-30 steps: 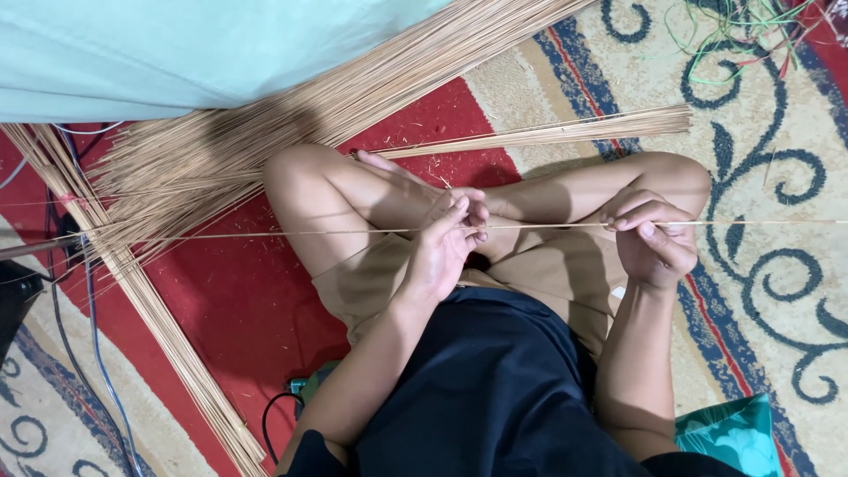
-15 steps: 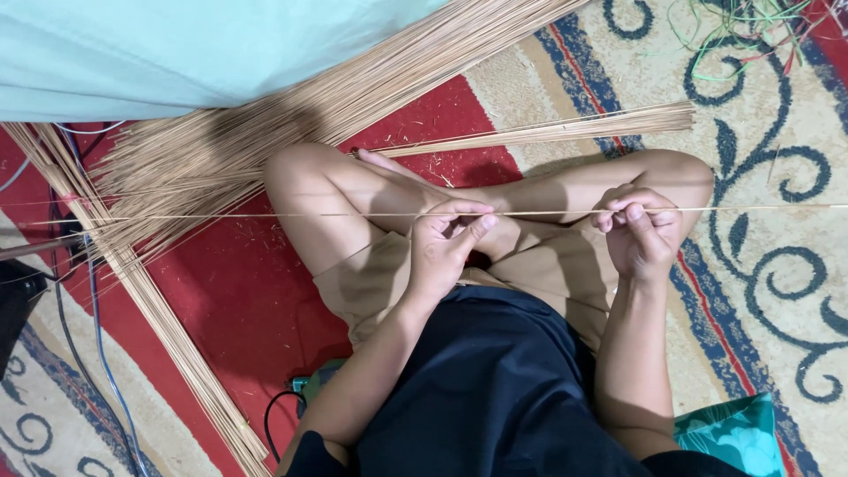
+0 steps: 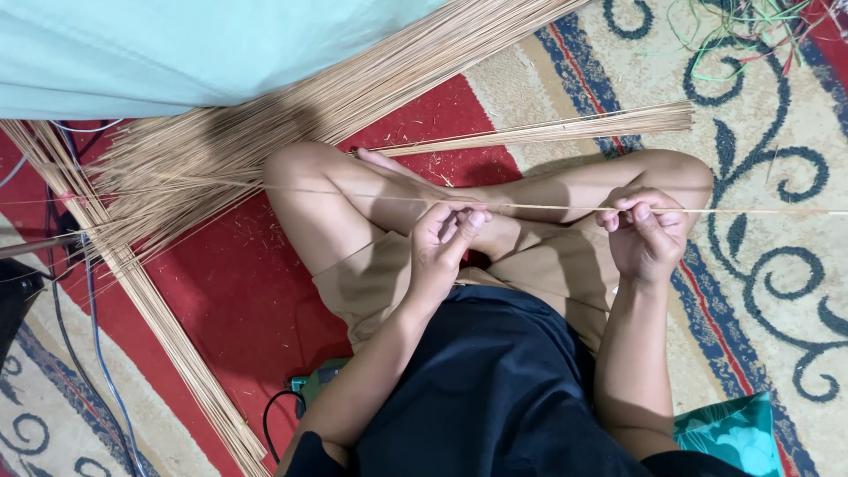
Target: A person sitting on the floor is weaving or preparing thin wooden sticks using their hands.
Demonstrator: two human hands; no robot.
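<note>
I sit cross-legged on a patterned carpet and hold one long thin stick stretched sideways over my legs. My left hand pinches it above my lap. My right hand grips it over my right knee. The stick runs past the right edge of the view and slants up to the left over my left knee. A large heap of the same tan sticks lies beyond my left knee.
A smaller bundle of sticks lies past my shins. More sticks run down the left side. Light green cloth covers the top left. Coloured strings lie top right. Cables and a green cushion are nearby.
The stick has risen and its left part now slants up toward the heap. My left hand has drawn in slightly, its fingers curled closer on the stick. My right hand barely moved.
</note>
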